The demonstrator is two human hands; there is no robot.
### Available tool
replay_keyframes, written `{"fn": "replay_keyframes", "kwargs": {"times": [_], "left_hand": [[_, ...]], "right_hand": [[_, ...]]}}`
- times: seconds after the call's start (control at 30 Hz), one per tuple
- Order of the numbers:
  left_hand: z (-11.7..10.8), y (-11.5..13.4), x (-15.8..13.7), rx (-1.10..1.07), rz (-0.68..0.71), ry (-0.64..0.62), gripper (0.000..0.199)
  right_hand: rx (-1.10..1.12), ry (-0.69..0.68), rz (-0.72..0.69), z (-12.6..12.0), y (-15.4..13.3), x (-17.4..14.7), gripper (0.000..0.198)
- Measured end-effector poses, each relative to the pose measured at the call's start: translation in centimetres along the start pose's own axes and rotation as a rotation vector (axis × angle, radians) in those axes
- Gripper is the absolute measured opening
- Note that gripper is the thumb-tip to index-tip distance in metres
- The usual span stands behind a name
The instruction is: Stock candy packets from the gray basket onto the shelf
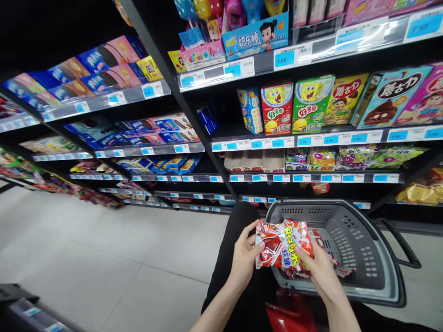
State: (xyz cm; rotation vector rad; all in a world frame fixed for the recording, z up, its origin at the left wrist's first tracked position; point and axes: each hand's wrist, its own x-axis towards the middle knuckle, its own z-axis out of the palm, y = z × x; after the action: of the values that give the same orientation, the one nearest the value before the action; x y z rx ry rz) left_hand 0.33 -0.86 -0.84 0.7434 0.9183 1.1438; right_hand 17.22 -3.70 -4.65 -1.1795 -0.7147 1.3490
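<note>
Between my two hands is a red candy bag (282, 240) with yellow lettering, its printed front turned up. My left hand (244, 251) pinches its left end, thumb on top. The right end is gripped by my right hand (316, 260), with the thumb pressed on the front. Just behind and under the bag stands a grey shopping basket (377, 230). Several red packets lie on its floor, partly covered by the bag and my right hand.
Shelves in front carry snack boxes (277, 106), candy bags (356, 157) and blue cookie packs (107, 60). The basket's black handle (403, 244) sticks out to the right. My knee (242, 221) is left of the basket, above the tiled floor (104, 258). Something red and shiny (290, 313) lies below.
</note>
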Motion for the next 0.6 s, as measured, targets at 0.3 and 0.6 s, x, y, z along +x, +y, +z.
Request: {"fn": "replay_keyframes", "kwargs": {"times": [0.3,0.6], "left_hand": [[-2.1,0.8,0.9,0.226,-0.194,0.019,0.057],[-5.4,-2.9,-0.2,1.090,-0.336,-0.410,0.014]], "right_hand": [[-0.857,0.055,-0.031,-4.3,3.6,4.3,0.034],[-1.475,-0.057,0.089,-0.7,13.9,5.8,0.035]]}}
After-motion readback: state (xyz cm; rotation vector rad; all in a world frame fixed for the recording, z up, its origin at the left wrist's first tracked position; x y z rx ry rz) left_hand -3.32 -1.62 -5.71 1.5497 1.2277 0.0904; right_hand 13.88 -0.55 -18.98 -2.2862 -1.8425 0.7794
